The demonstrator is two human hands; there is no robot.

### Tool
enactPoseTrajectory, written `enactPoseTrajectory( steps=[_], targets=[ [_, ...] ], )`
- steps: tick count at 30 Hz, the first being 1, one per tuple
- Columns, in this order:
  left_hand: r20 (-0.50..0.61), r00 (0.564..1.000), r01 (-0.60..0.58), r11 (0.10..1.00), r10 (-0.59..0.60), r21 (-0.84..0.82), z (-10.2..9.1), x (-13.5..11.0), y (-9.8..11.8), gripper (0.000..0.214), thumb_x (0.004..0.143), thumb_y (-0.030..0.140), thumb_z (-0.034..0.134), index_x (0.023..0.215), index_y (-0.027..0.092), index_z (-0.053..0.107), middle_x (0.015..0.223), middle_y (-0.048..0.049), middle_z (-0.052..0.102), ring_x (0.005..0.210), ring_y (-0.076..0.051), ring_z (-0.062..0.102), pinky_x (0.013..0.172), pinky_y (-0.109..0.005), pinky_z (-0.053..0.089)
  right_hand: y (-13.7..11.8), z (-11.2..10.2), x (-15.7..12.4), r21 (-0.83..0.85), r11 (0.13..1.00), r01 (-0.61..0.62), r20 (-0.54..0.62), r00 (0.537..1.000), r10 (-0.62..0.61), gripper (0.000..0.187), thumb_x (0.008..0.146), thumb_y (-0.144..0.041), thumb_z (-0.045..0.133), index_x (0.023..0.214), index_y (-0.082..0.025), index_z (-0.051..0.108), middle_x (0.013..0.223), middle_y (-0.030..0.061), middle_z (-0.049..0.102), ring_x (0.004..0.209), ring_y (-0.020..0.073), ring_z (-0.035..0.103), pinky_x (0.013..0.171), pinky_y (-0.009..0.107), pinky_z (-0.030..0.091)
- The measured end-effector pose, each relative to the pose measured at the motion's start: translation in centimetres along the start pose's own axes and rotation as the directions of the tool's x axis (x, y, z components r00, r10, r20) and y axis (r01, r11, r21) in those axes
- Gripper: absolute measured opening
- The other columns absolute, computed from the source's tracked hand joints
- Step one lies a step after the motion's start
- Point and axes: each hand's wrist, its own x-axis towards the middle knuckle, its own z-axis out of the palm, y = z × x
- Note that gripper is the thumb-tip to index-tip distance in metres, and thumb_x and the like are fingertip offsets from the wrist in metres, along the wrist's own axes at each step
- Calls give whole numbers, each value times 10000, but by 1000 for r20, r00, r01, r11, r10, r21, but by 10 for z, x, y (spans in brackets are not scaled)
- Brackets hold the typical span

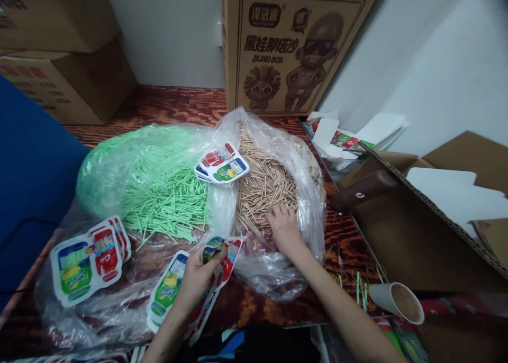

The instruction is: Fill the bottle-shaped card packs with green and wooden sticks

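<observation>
My left hand (pixel 200 270) is closed around a bottle-printed card pack (pixel 233 252), red and green with white edges, thumb on top. Beneath that wrist lies another card pack (pixel 170 288) with a green Sprite print. On a heap of tan sticks (pixel 264 180) in a clear plastic bag rests my right hand (pixel 283 226). Its fingers are apart and bent, with the tips among the sticks; no stick shows in its grip. Left of that heap, bright green sticks (pixel 166 204) spill from a second bag. Several card packs (pixel 224 164) are stacked between the heaps.
More filled packs (pixel 87 260) lie at the left on loose plastic. A large carton (pixel 293 51) stands behind, other boxes (pixel 59 82) back left. At right are an open carton (pixel 397 220), a paper cup (pixel 397 302) and rubber bands (pixel 371 273).
</observation>
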Motion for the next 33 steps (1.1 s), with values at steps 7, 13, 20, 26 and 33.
enactPoseTrajectory(
  steps=[7, 13, 20, 26, 33],
  targets=[
    [-38, 998, 41, 999, -43, -33, -7, -2, 0, 214, 662, 347, 740, 723, 153, 672, 663, 10, 664, 616, -144, 576, 617, -233, 450, 3, 6, 5, -112, 991, 68, -41, 996, -73, 167, 860, -120, 480, 909, -149, 637, 992, 139, 589, 949, 282, 447, 865, 407, 311],
    [-54, 996, 61, 997, -64, -50, -15, -5, -1, 251, 662, 378, 739, 735, 149, 667, 669, 3, 666, 621, -152, 580, 620, -241, 458, 8, 20, 10, 20, 997, 73, -95, 993, -71, 199, 862, -89, 426, 907, -158, 606, 955, 121, 615, 926, 263, 480, 858, 396, 338],
    [-66, 991, 110, 989, -117, -100, -19, -8, -2, 278, 644, 387, 758, 768, 150, 682, 700, -3, 690, 639, -156, 600, 640, -241, 480, 11, -2, 38, 739, 655, -157, -45, 959, 280, 148, 871, -206, 407, 806, -211, 541, 715, 11, 661, 691, 178, 585, 709, 299, 437],
    [-76, 991, 100, 992, -106, -82, -19, -6, -8, 291, 630, 384, 773, 779, 147, 695, 677, -8, 692, 641, -177, 615, 623, -251, 484, 11, -7, 52, 946, -235, -225, 288, 915, 283, 202, 732, -364, 632, 774, -200, 521, 595, -17, 656, 518, 149, 605, 562, 278, 501],
    [-54, 994, 87, 992, -92, -87, -16, -3, -12, 265, 635, 380, 770, 747, 153, 690, 711, -12, 703, 681, -183, 629, 662, -257, 486, 2, 0, 31, 878, -398, -266, 364, 911, 193, 223, 698, -334, 688, 830, -181, 594, 670, 14, 696, 615, 175, 659, 679, 344, 545]
  ],
)
